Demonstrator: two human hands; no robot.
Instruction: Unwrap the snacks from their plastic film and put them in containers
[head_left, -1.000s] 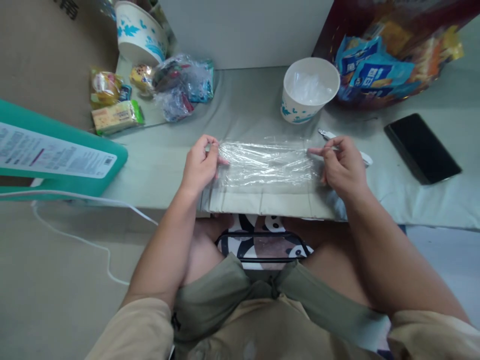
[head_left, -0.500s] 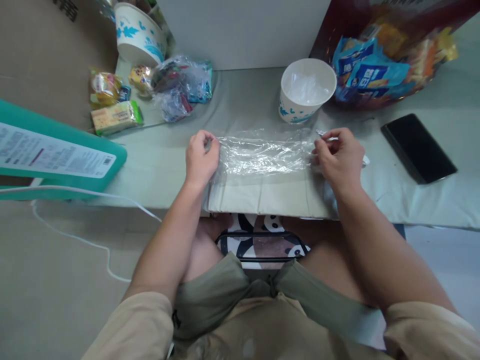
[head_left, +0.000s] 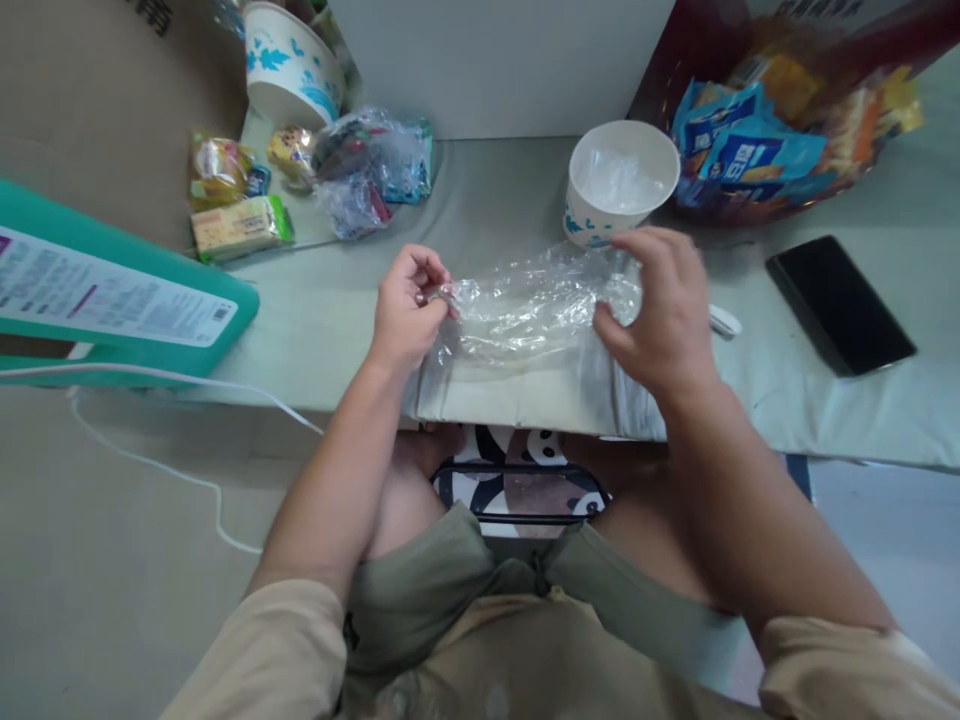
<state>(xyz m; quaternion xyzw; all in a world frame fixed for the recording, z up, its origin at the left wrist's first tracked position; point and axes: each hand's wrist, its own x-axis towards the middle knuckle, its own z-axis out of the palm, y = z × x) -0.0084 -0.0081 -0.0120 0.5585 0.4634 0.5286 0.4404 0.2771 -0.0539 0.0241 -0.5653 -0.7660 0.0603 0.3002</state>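
Note:
A crinkled clear plastic bag (head_left: 517,315) lies stretched low over the cloth-covered surface in front of me. My left hand (head_left: 409,308) pinches its left end between thumb and fingers. At the other end is my right hand (head_left: 660,305), thumb and fingers spread apart around the bag's right edge; no grip shows. Just beyond that hand stands a white paper cup (head_left: 589,215) with a blue leaf print, with clear crumpled plastic inside. A small white object (head_left: 724,322) lies to the right of my right hand, partly hidden by it.
A black phone (head_left: 840,305) lies at right. Behind it, blue snack packets (head_left: 757,155) fill a dark red bag. Wrapped snacks (head_left: 244,228) and another paper cup (head_left: 289,65) sit back left. A green container (head_left: 135,300) and a white cable (head_left: 187,378) are at left.
My right hand has opened from its pinch on the bag's right end and shifted slightly. The bag's right part has bunched inward and lifted. My left hand still holds its end, slightly raised.

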